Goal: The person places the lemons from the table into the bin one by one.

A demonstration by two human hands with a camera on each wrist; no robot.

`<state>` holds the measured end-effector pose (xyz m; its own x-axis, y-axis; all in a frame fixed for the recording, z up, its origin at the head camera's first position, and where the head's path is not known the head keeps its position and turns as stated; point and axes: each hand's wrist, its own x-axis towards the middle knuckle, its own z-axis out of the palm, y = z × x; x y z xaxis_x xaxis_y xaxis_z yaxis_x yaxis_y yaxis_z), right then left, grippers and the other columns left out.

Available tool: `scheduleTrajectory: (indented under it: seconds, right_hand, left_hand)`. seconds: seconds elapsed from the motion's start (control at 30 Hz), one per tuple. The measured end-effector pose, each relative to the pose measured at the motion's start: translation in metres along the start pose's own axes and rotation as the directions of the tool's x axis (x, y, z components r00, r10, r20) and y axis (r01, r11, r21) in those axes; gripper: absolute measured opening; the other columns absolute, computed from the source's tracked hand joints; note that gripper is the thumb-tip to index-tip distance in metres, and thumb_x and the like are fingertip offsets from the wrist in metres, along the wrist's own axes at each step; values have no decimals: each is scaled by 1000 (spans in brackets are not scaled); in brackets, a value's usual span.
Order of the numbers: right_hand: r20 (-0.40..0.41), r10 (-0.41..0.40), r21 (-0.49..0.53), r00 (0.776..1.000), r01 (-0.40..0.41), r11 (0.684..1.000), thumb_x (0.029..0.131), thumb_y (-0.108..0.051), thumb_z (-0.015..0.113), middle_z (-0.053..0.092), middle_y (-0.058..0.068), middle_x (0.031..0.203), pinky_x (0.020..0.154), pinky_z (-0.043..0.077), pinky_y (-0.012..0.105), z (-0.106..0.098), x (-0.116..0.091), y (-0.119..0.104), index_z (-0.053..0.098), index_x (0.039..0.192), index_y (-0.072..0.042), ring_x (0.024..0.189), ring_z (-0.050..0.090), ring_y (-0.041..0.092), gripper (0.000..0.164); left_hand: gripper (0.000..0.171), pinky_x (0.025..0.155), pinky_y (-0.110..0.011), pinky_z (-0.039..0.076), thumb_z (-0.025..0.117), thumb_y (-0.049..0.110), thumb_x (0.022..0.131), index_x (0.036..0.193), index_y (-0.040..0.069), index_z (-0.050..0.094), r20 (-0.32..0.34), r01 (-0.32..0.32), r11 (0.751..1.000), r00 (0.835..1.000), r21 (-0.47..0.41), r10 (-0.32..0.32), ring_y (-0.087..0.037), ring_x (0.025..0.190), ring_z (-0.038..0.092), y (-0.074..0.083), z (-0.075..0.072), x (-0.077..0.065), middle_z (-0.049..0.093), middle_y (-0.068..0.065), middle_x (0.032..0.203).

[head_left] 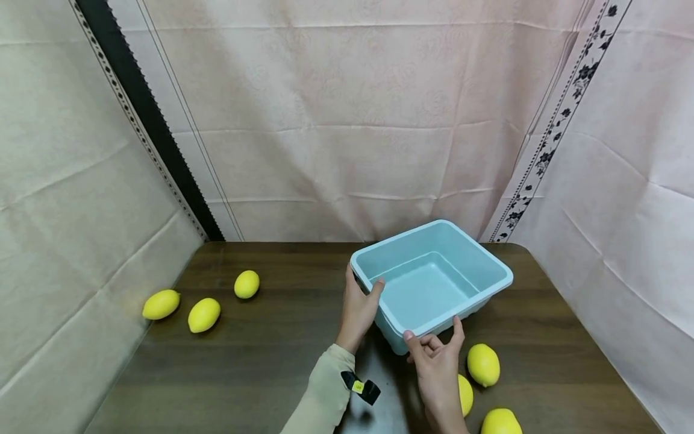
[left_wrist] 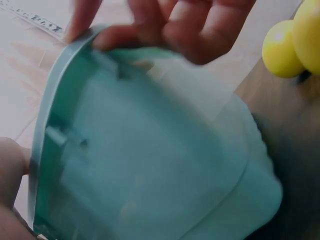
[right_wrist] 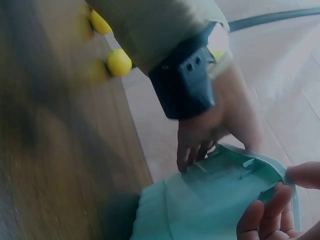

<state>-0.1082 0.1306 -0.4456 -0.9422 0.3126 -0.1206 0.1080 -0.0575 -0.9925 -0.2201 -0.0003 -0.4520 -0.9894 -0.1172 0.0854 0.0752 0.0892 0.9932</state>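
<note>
Head view: the light blue tub (head_left: 428, 289) is held tilted over the worktop (head_left: 260, 367), its inside bare. At the tub's left end, the left hand (head_left: 360, 310) grips the rim, thumb over the edge; at its near side, the right hand (head_left: 439, 367) pinches the rim between thumb and fingers. Three lemons (head_left: 203, 314) lie well left of the tub, three more near its right side. Pale cloth (head_left: 347, 120) hangs behind it.

Left wrist view: the tub's outer wall fills most of the frame; the right hand pinches its rim, and two lemons sit beyond it.

Right wrist view: both hands hold the tub's rim; a dark wrist device (right_wrist: 182, 82) sits above it, on the left arm.
</note>
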Motion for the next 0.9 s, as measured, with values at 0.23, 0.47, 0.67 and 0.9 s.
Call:
scheduleTrajectory:
  seconds: [0.23,0.47,0.67,0.9]
  right_hand:
    - [20,-8,4,1000,8,1000,107,-17,65,73,4,93,80,54,27,9,-7,0,-20,166,-17,71,64,19,103]
    - [44,-28,-18,999,29,999,110,-16,57,73,8,110,81,58,29,1,-7,-2,-6,168,-15,82,70,19,86]
    - [57,-9,-100,998,15,995,112,-17,52,63,19,133,82,58,28,-27,1,-1,15,167,-12,99,68,13,67]
    - [100,6,-284,995,23,959,112,-27,54,53,18,143,85,57,27,-61,24,-4,28,163,-7,104,61,6,61]
  left_hand:
    - [87,120,-56,32,61,9,99,169,7,11,-50,-34,998,998,-50,32,-34,152,35,-2,5,-14,27,-19,170]
    - [88,120,-53,31,56,2,95,170,9,9,-89,-106,993,991,-60,100,-31,153,32,0,7,-18,24,-16,172]
    - [87,119,-53,33,53,1,97,170,10,7,-86,-77,994,994,-79,71,-32,155,29,2,4,-18,18,-15,174]
    - [83,117,-55,34,53,5,99,170,9,10,-106,-16,997,994,-72,8,-33,154,28,1,-3,-19,18,-16,173]
